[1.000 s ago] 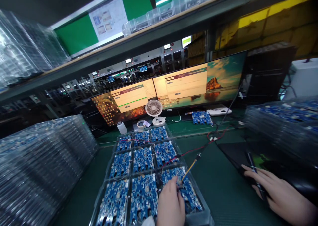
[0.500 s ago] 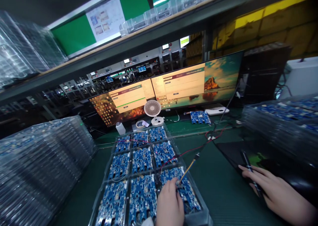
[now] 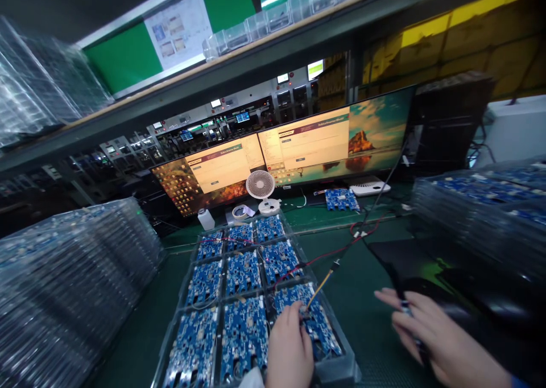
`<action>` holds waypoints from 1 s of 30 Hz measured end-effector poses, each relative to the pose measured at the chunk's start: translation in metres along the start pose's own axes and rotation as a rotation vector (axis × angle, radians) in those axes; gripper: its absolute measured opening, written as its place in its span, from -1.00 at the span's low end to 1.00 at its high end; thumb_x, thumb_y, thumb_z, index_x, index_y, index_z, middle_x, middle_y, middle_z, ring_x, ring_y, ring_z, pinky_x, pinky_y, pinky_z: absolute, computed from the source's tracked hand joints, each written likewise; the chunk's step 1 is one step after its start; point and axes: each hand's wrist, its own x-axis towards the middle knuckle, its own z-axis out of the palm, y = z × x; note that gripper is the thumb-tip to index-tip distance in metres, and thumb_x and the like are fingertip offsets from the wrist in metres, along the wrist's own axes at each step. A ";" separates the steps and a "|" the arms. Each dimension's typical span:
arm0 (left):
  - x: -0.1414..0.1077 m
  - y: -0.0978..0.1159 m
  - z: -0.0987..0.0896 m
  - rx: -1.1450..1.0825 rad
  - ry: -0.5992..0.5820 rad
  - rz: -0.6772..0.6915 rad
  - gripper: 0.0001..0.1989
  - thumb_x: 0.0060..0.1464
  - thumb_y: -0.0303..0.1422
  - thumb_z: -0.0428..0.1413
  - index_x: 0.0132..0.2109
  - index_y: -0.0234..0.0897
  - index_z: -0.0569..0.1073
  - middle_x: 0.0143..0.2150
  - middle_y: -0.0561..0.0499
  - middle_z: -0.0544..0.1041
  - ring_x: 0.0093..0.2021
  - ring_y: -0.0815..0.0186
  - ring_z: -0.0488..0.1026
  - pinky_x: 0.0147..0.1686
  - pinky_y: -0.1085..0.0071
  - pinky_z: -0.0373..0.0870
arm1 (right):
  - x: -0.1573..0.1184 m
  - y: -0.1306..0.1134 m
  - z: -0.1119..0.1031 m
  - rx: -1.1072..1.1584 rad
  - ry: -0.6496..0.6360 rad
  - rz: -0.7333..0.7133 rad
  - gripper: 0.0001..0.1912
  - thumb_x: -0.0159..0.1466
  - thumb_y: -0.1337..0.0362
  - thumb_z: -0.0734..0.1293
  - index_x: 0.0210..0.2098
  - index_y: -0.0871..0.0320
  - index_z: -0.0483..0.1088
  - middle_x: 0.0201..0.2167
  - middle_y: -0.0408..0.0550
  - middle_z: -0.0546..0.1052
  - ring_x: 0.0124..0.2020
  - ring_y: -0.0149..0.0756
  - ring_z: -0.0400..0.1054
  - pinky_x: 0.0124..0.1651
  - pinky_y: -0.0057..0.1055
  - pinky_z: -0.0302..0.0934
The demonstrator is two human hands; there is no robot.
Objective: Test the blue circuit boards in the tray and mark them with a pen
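A clear plastic tray (image 3: 347, 368) holds several blue circuit boards in compartments. Over the near right circuit board (image 3: 326, 325), my left hand (image 3: 290, 345) is closed, its fingertips pinching a small dark connector (image 3: 304, 314) at the end of a yellow cable (image 3: 319, 290). The connector is partly hidden by the fingers, so I cannot tell whether it is plugged in. To the right of the tray, my right hand (image 3: 435, 328) is closed around a slim black pen-like tool (image 3: 403, 302), blurred by motion. Two of its fingers stretch out to the left.
Tall stacks of board-filled trays stand at left (image 3: 85, 285) and right (image 3: 482, 211). A black mouse pad (image 3: 396, 257) lies beyond my right hand. Behind the tray are a small fan (image 3: 260, 184), a white bottle (image 3: 206, 219) and two monitors (image 3: 315, 143). A red wire (image 3: 324, 256) crosses the bench.
My right hand has moved left with the black pen-like tool, from the mouse pad toward the tray. My left hand stays at the connector. A green line has vanished from the left screen.
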 end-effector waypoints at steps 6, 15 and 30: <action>-0.001 0.001 -0.003 -0.003 0.014 0.018 -0.50 0.12 -0.50 -0.20 0.20 -0.38 0.27 0.10 -0.21 0.44 0.12 0.20 0.36 0.16 0.30 0.23 | 0.031 -0.082 0.022 0.149 -0.344 -0.277 -0.77 0.23 0.37 0.18 -0.19 0.06 0.42 0.05 0.00 0.47 0.11 -0.18 0.28 0.25 0.00 0.05; 0.001 -0.001 -0.004 -0.046 0.006 0.030 -0.52 0.13 -0.49 -0.20 0.19 -0.39 0.26 0.08 -0.21 0.44 0.09 0.21 0.37 0.15 0.27 0.24 | 0.029 -0.097 0.042 0.110 -0.334 -0.267 -0.70 -0.01 0.38 0.27 -0.24 0.14 0.36 0.16 0.12 0.36 0.23 -0.09 0.14 0.33 0.05 -0.20; 0.027 -0.002 -0.060 -0.070 0.147 0.128 -0.72 0.14 -0.40 -0.13 -0.16 -0.24 0.46 -0.17 -0.09 0.53 -0.14 0.22 0.46 -0.06 0.25 0.37 | 0.034 -0.099 0.037 0.150 -0.400 -0.258 -0.67 0.00 0.40 0.25 -0.20 0.15 0.35 0.17 0.16 0.34 0.22 -0.10 0.14 0.33 0.07 -0.28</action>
